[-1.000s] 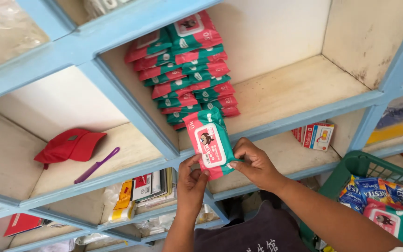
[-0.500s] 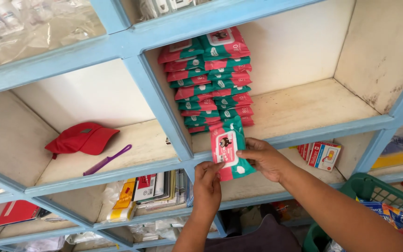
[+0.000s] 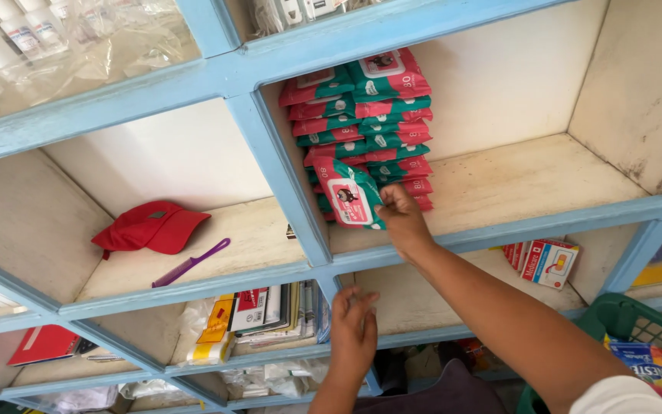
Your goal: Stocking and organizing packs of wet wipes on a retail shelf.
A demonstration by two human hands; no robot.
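Note:
My right hand (image 3: 401, 221) grips a green and pink soft packet (image 3: 349, 193) by its right edge and holds it upright inside a shelf compartment, against the front of a stack of like packets (image 3: 362, 123). The stack stands at the left of that compartment, beside the blue upright. My left hand (image 3: 354, 330) hangs lower with fingers spread and nothing in it, in front of the blue shelf edge (image 3: 453, 239) one row down.
A red cap (image 3: 151, 227) and a purple comb (image 3: 191, 262) lie in the compartment to the left. Booklets and packets (image 3: 262, 310) fill the cell below. Small red and white boxes (image 3: 543, 261) sit lower right, next to a green basket (image 3: 637, 337) of goods.
My right hand has carried the packet up and into the compartment, against the stack. My left hand has let go of it and dropped lower.

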